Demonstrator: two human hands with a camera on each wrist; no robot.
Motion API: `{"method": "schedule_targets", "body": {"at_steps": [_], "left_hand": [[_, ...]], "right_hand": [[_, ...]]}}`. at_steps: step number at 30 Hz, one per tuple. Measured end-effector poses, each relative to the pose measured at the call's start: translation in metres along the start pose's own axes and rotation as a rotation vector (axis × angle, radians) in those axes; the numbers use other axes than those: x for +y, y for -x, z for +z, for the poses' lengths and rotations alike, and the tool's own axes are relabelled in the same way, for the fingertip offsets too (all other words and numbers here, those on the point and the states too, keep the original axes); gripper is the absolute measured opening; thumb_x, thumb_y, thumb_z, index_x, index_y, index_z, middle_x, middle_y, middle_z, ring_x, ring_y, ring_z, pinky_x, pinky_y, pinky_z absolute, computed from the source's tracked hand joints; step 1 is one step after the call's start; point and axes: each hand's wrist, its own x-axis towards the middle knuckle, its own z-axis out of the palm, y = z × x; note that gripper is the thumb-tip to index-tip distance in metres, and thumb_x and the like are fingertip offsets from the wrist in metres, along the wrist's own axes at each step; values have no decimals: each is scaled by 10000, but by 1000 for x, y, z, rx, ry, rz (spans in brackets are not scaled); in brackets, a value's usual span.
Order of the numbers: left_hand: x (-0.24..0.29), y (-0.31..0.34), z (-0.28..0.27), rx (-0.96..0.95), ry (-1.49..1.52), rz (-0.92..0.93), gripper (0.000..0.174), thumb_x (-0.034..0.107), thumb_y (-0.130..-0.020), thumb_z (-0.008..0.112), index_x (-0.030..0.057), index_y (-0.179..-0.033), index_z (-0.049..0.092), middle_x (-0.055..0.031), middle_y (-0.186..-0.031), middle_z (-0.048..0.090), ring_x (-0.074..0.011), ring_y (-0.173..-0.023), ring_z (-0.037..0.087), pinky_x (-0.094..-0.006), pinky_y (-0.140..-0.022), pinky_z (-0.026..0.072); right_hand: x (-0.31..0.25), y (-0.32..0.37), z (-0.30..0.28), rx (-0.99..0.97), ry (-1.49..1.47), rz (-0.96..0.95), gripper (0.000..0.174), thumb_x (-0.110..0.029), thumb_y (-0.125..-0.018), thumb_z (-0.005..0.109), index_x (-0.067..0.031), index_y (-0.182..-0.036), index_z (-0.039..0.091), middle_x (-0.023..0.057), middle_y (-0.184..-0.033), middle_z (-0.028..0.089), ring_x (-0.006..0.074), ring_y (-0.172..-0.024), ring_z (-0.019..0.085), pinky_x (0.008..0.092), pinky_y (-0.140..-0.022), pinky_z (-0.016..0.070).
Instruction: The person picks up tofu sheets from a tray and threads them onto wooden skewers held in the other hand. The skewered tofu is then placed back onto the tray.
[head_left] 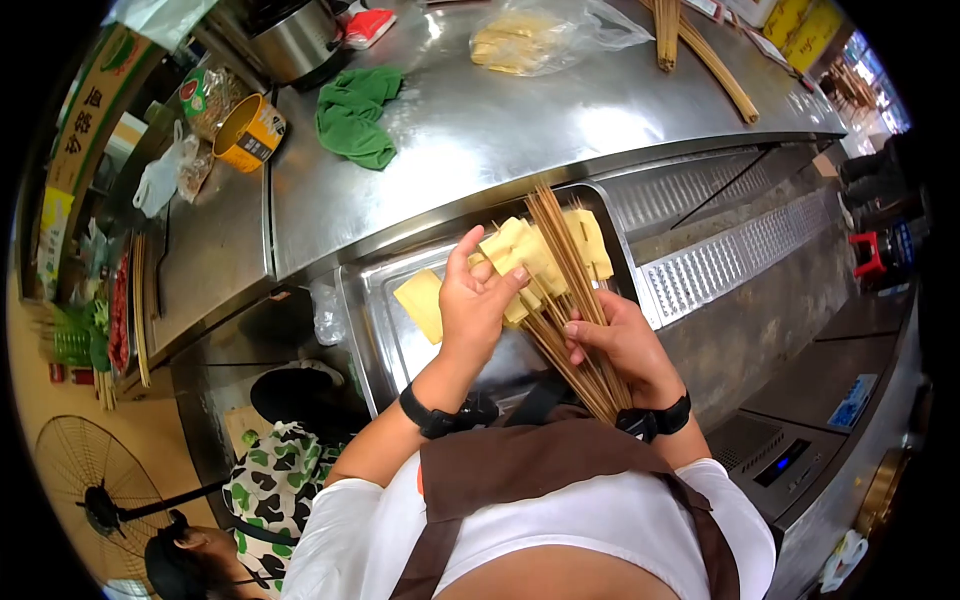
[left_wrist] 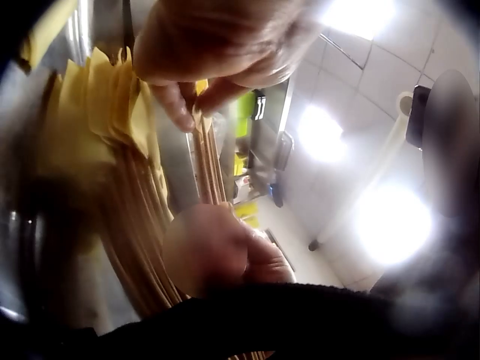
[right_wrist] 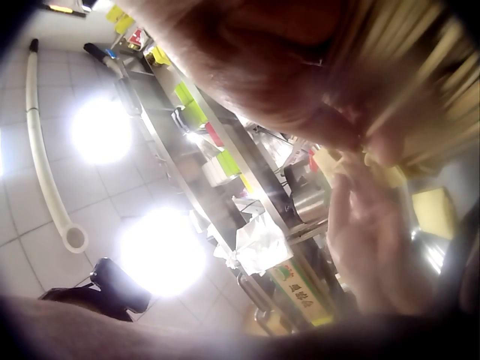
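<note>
My left hand (head_left: 472, 305) pinches a folded piece of yellow tofu skin (left_wrist: 198, 120) between thumb and fingers, at the upper ends of a few thin skewers (left_wrist: 208, 169). With curled fingers my right hand (head_left: 632, 345) grips a bundle of bamboo skewers (head_left: 562, 235), which slants across the tray and down towards my apron. More skewers carrying folded tofu skin (head_left: 592, 245) lie in the metal tray (head_left: 352, 325) below. Left of my left hand is a loose flat sheet (head_left: 420, 303). Both hands also appear close together in the left wrist view.
Beyond the tray runs a steel counter (head_left: 440, 130) with a green cloth (head_left: 360, 115), a plastic bag of yellow sheets (head_left: 520, 45) and more skewer bundles (head_left: 718, 65). A yellow tub (head_left: 250, 135) stands at left. Another person (head_left: 275, 480) is low at left, near a fan (head_left: 95, 505).
</note>
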Motion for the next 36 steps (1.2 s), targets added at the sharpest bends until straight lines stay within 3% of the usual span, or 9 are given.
{"method": "schedule_targets", "body": {"at_steps": [8,15,18,21,27,30,36], "left_hand": [[-2,11,7,20,-146,-109,591,-75,-824,593,-30,-1322,278,-195,-1111,605,-209,-955,625,-314,-830,525],[-7,14,7,-28,-94,-136,657,-97,-836,570,-12,-1356,178,-211,-1143,580,-222,-1026,613,-298,-855,515],[-3,13,14,1,-115,15,648,-91,-841,569,8,-1360,195,-187,-1134,584,-202,-1016,612,-285,-836,517],[2,6,17,5,-176,145,594,-67,-851,576,17,-1353,271,-160,-1062,617,-164,-936,628,-256,-760,525],[-10,-4,4,27,-353,-28,380,-15,-854,607,16,-1216,494,-52,-821,639,-48,-652,572,-218,-551,452],[-7,-5,4,65,-489,-63,381,27,-823,656,16,-1181,526,-71,-896,626,-49,-597,529,-229,-528,434],[0,-6,9,68,-895,114,429,105,-768,698,25,-1163,548,-124,-1043,550,-164,-592,562,-310,-592,475]], "right_hand": [[0,-1,-1,-7,-5,7,135,-15,-845,628,-18,-906,508,52,-721,582,120,-579,592,233,-548,485],[1,-1,0,9,-12,0,135,-11,-845,631,-16,-902,509,55,-724,586,119,-573,594,229,-539,482],[2,-1,0,-1,-27,8,129,-7,-847,625,-16,-904,510,55,-729,588,118,-575,594,226,-543,482],[3,-2,-2,-2,1,3,120,-1,-844,623,-17,-901,518,51,-736,591,112,-589,597,221,-558,485],[3,-1,1,37,105,-59,89,-42,-839,641,-22,-892,573,13,-753,588,83,-660,568,227,-601,467],[4,-1,2,58,171,-83,87,-72,-840,646,-25,-891,594,-2,-756,584,72,-674,541,226,-613,450],[-1,4,5,105,192,-61,117,-104,-869,625,-12,-936,593,5,-769,589,67,-658,539,221,-606,455]]}}
